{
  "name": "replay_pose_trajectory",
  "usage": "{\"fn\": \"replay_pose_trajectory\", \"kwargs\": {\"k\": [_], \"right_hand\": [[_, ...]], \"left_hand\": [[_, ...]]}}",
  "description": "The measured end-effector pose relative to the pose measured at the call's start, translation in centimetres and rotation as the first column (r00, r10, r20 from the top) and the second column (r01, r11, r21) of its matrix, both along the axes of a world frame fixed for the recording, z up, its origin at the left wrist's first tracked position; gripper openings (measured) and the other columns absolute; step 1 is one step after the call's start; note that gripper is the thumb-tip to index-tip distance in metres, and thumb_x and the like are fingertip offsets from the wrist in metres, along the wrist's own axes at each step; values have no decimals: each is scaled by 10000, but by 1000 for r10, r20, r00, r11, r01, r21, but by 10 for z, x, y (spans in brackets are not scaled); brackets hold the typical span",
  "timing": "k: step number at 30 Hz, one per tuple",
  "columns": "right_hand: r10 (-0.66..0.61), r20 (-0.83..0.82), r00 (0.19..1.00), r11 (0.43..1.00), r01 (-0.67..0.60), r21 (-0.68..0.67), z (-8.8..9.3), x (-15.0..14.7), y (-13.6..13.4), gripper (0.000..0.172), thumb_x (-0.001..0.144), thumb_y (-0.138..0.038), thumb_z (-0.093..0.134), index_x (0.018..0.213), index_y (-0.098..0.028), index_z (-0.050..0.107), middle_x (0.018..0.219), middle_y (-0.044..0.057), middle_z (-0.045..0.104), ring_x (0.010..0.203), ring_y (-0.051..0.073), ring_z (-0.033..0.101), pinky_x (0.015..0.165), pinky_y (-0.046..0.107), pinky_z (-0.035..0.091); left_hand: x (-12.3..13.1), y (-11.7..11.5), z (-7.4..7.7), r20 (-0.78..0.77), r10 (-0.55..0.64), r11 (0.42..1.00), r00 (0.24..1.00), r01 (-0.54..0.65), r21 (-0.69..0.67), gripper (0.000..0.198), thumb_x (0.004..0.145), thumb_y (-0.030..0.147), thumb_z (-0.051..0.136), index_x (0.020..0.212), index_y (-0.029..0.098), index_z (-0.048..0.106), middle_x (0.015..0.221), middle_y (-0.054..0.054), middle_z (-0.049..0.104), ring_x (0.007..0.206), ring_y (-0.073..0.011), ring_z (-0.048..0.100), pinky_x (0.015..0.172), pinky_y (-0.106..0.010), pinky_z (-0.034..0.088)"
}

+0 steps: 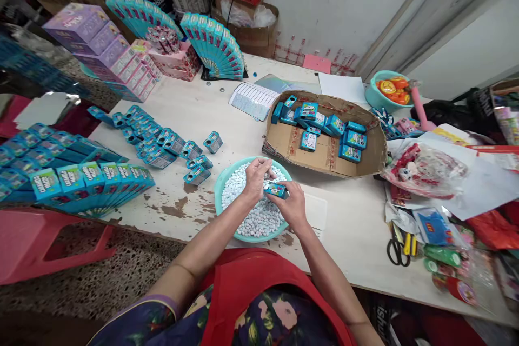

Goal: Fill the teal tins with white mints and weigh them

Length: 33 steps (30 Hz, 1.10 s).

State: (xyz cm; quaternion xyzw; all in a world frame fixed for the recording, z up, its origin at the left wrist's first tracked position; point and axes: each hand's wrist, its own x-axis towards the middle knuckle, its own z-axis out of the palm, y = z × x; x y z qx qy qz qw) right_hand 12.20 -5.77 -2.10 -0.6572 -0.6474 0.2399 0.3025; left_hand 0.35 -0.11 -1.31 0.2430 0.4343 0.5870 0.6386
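Observation:
A small blue box [275, 190] is held over a teal bowl [221, 186] full of small white candies [255, 216]. My right hand [291, 206] grips the box from below and the side. My left hand [257, 177] is pinched closed over the box's top end, fingers bent onto it. Both hands hover above the bowl's middle. A brown cardboard tray [324, 154] just beyond holds several filled blue boxes [349, 139]. To the left, several open blue boxes [162, 143] lie in a loose row on the white table [348, 227].
Fans of flat blue cartons [81, 184] lie at left, more [214, 43] stand at the back with purple cartons [101, 43]. A teal bowl of toys [389, 89], plastic bags [421, 167] and scissors [399, 248] crowd the right. A red stool [44, 243] stands left.

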Motion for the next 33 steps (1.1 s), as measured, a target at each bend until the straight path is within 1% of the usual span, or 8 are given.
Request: {"fn": "replay_pose_trajectory", "kwargs": {"k": [15, 19, 25, 27, 29, 30, 31, 33], "right_hand": [[-53, 5, 999, 998, 53, 21, 6, -3, 1, 348, 654, -373, 786, 950, -246, 656, 926, 10, 651, 945, 226, 555, 827, 340, 376], [-62, -47, 997, 998, 63, 11, 1, -5, 5, 347, 634, -347, 803, 935, -242, 666, 916, 13, 656, 940, 233, 565, 840, 351, 400], [-76, -218, 973, 996, 82, 21, -2, 0, 6, 366, 624, -355, 812, 945, -250, 671, 927, 13, 660, 943, 218, 583, 856, 352, 434], [-67, -298, 952, 996, 82, 37, 1, 7, 1, 375, 630, -360, 810, 959, -250, 669, 953, 17, 654, 952, 208, 587, 864, 344, 444], [-77, -362, 929, 995, 94, 30, 4, 17, -5, 391, 636, -367, 807, 980, -247, 665, 975, 23, 641, 950, 201, 592, 850, 333, 458], [-95, -376, 922, 994, 108, 15, 4, 22, -8, 394, 639, -369, 805, 985, -244, 665, 975, 26, 636, 942, 199, 595, 838, 329, 463], [-114, -372, 921, 993, 122, -2, 4, 26, -11, 392, 641, -371, 803, 985, -242, 666, 968, 27, 633, 934, 198, 597, 830, 328, 466], [-148, -336, 930, 989, 148, -23, 3, 33, -16, 383, 645, -376, 799, 979, -239, 670, 952, 26, 632, 930, 200, 595, 833, 334, 463]], "left_hand": [[1, 5, 4, -39, 5, 999, 999, -4, 36, 259, 784, 391, 634, 732, 167, 515, 517, 42, 520, 442, -85, 513, 472, -191, 396], [2, 4, 4, -21, -27, 999, 999, 28, 39, 223, 804, 375, 611, 768, 166, 546, 517, 33, 531, 472, -95, 535, 488, -188, 408], [-2, 5, 17, 16, -43, 995, 999, 41, 85, 217, 826, 389, 568, 839, 173, 556, 522, 29, 538, 488, -116, 563, 538, -221, 454], [-11, 14, 9, -38, 26, 994, 999, -22, 105, 233, 841, 418, 532, 849, 185, 541, 528, 34, 530, 517, -130, 576, 575, -249, 476], [-23, 25, -14, -269, 75, 991, 960, -42, 125, 258, 864, 441, 474, 840, 192, 541, 591, 14, 563, 599, -149, 600, 643, -284, 497], [-28, 31, -30, -439, 57, 991, 897, 4, 136, 270, 871, 439, 451, 826, 193, 551, 649, -7, 592, 662, -161, 610, 691, -306, 501], [-32, 34, -47, -618, 13, 986, 786, 91, 136, 272, 872, 424, 446, 802, 190, 567, 719, -32, 620, 738, -176, 613, 752, -327, 496], [-36, 36, -80, -817, -88, 949, 570, 297, 105, 226, 845, 378, 499, 788, 188, 607, 843, -64, 650, 878, -209, 596, 884, -367, 455]]}}
